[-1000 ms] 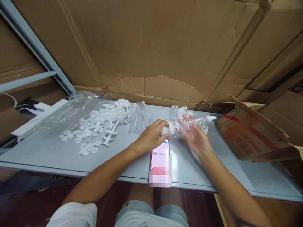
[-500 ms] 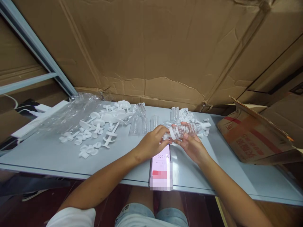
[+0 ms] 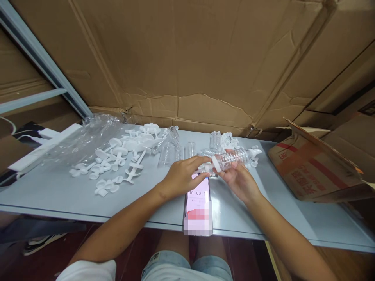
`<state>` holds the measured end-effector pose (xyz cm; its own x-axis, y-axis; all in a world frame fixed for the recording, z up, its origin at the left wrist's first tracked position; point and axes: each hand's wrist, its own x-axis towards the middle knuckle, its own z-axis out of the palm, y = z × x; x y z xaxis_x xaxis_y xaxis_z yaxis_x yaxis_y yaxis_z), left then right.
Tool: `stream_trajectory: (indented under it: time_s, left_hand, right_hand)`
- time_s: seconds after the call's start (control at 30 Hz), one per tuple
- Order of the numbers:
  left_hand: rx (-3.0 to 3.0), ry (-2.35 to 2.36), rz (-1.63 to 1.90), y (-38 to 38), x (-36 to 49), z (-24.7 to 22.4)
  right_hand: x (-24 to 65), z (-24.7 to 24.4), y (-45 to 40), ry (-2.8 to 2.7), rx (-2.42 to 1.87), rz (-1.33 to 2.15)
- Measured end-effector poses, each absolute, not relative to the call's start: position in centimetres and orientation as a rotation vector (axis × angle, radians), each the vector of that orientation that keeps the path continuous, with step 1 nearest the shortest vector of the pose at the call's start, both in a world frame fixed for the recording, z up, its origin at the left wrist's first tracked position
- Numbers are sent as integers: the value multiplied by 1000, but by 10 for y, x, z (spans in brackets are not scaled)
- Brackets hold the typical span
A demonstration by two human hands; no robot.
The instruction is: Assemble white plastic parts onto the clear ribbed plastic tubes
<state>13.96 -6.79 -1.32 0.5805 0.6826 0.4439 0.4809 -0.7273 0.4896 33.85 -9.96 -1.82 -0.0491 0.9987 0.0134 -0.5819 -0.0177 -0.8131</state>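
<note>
Head view: your right hand grasps a clear, ribbed plastic tube, your left hand its white-ringed end; align both.

On our table, the phone lies at the front edge before us, and we hold one tube just beyond it. Plungers lie left, the bag behind and left of them; loose tubes lie mid-table, small parts behind the held tube. Right is the box; cardboard rises behind.
</note>
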Motion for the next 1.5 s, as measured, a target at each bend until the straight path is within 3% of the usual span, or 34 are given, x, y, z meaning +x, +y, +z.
stream_trajectory:
  time_s: [1.1,1.5]
  left_hand:
    - [1476,696,814,-64,140,-15]
    - [1620,809,839,-68,140,-13]
  right_hand:
    - [343,-19,-101,-906,-804,1409]
    - [336,-22,-107,-1040,-817,1382]
